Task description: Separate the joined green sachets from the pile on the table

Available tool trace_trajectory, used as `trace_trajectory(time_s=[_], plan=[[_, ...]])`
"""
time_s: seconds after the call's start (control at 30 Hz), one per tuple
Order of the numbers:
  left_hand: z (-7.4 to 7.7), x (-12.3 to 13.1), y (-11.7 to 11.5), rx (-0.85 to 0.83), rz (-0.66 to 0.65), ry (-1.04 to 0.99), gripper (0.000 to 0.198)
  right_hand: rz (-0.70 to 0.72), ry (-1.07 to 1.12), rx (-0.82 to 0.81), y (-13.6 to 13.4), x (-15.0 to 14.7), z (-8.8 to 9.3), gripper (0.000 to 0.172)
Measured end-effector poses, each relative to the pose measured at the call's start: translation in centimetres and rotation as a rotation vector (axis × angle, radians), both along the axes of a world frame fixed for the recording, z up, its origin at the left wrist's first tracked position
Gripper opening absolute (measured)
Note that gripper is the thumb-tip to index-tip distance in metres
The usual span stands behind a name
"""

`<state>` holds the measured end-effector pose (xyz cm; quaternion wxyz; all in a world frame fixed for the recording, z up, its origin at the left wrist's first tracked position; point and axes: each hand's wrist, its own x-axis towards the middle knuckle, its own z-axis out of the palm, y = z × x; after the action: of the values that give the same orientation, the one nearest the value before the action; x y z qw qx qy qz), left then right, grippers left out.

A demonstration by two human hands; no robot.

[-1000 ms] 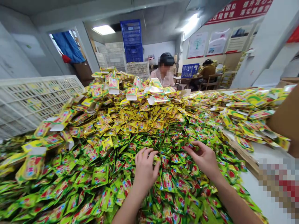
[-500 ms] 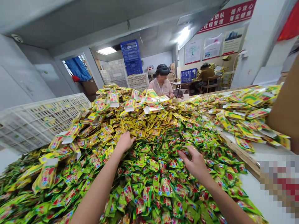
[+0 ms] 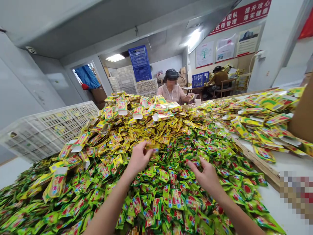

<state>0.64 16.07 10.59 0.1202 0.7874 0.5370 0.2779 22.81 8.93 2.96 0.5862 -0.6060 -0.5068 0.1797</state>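
A huge heap of small sachets covers the table: green ones [image 3: 168, 192] near me, yellow ones [image 3: 146, 129] farther back. My left hand [image 3: 139, 158] is lifted over the border of the two colours and pinches a yellow sachet [image 3: 152, 147] between thumb and fingers. My right hand [image 3: 206, 174] rests on the green sachets to the right, fingers bent and touching a green packet; whether it grips one I cannot tell. Both forearms reach in from the bottom edge.
A white plastic crate [image 3: 46, 129] lies at the left of the heap. Flat yellow cartons [image 3: 259, 120] pile up at the right, by a wooden board [image 3: 259, 164] and a brown box [image 3: 303, 117]. A person [image 3: 172, 88] sits across the table; another sits farther back.
My left hand moved from the green sachets up into the yellow ones, then drew back slightly with a yellow sachet pinched. The right hand stayed on the green packets. My view tilted up.
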Motion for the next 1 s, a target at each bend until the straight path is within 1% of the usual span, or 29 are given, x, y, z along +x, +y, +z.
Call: trace_trajectory(time_s=[0.07, 0.1, 0.13, 0.2, 0.23, 0.3, 0.4, 0.5, 0.57, 0.6, 0.63, 0.67, 0.7, 0.73, 0.77, 0.8, 0.87, 0.9, 0.93, 1.0], plan=[[-1.0, 2.0, -2.4, -0.138, -0.172, -0.269, 0.023, 0.135, 0.215, -0.044, -0.4, -1.2, 0.0, 0.043], [-1.6, 3.1, -3.4, -0.201, -0.236, -0.394, 0.023, 0.210, 0.344, -0.070, -0.6, -1.8, -0.1, 0.045], [-2.3, 4.0, -4.0, -0.243, -0.266, -0.487, 0.023, 0.277, 0.475, -0.095, -0.8, -2.4, -0.2, 0.047], [-3.4, 5.5, -4.7, -0.255, -0.243, -0.546, 0.020, 0.371, 0.706, -0.132, -1.0, -3.5, -0.5, 0.053], [-3.8, 6.0, -4.8, -0.250, -0.224, -0.539, 0.018, 0.404, 0.789, -0.145, -1.1, -3.8, -0.7, 0.054], [-4.1, 6.4, -4.7, -0.242, -0.216, -0.480, 0.014, 0.456, 0.892, -0.167, -1.1, -4.0, -0.9, 0.051], [-4.1, 6.1, -4.6, -0.259, -0.266, -0.353, 0.013, 0.506, 0.908, -0.206, -1.2, -3.6, -0.9, 0.046], [-3.5, 5.7, -4.4, -0.333, -0.325, -0.295, 0.016, 0.528, 0.745, -0.216, -1.4, -2.8, -0.5, 0.046], [-2.2, 5.5, -3.2, -0.359, -0.397, -0.257, 0.020, 0.530, 0.635, -0.206, -1.6, -2.3, 0.0, 0.046], [-1.2, 5.3, -2.1, -0.301, -0.393, -0.240, 0.022, 0.530, 0.606, -0.201, -1.7, -2.1, 0.3, 0.046], [0.0, 5.0, -0.7, -0.205, -0.361, -0.210, 0.025, 0.528, 0.594, -0.196, -1.7, -2.0, 0.5, 0.046], [1.3, 4.6, 1.1, -0.025, -0.236, -0.199, 0.028, 0.518, 0.589, -0.188, -1.7, -1.9, 0.7, 0.045], [2.7, 4.1, 3.0, 0.180, -0.051, -0.160, 0.034, 0.509, 0.579, -0.183, -1.7, -1.8, 0.8, 0.046], [4.0, 3.5, 5.0, 0.347, 0.125, -0.059, 0.042, 0.497, 0.563, -0.178, -1.7, -1.7, 0.8, 0.046], [5.1, 2.9, 6.9, 0.456, 0.280, 0.067, 0.045, 0.482, 0.544, -0.178, -1.6, -1.7, 0.9, 0.046], [5.9, 2.2, 8.6, 0.504, 0.364, 0.200, 0.041, 0.463, 0.522, -0.179, -1.5, -1.7, 0.8, 0.047], [7.1, 1.1, 11.1, 0.509, 0.435, 0.387, 0.026, 0.420, 0.465, -0.185, -1.2, -1.6, 0.6, 0.047], [7.4, 0.7, 11.7, 0.497, 0.440, 0.432, 0.021, 0.400, 0.425, -0.181, -1.1, -1.6, 0.5, 0.045], [7.6, 0.5, 11.8, 0.496, 0.445, 0.443, 0.019, 0.385, 0.378, -0.170, -1.0, -1.6, 0.3, 0.043], [7.9, 0.5, 10.7, 0.555, 0.461, 0.392, 0.022, 0.361, 0.258, -0.119, -1.0, -1.4, 0.1, 0.036]])
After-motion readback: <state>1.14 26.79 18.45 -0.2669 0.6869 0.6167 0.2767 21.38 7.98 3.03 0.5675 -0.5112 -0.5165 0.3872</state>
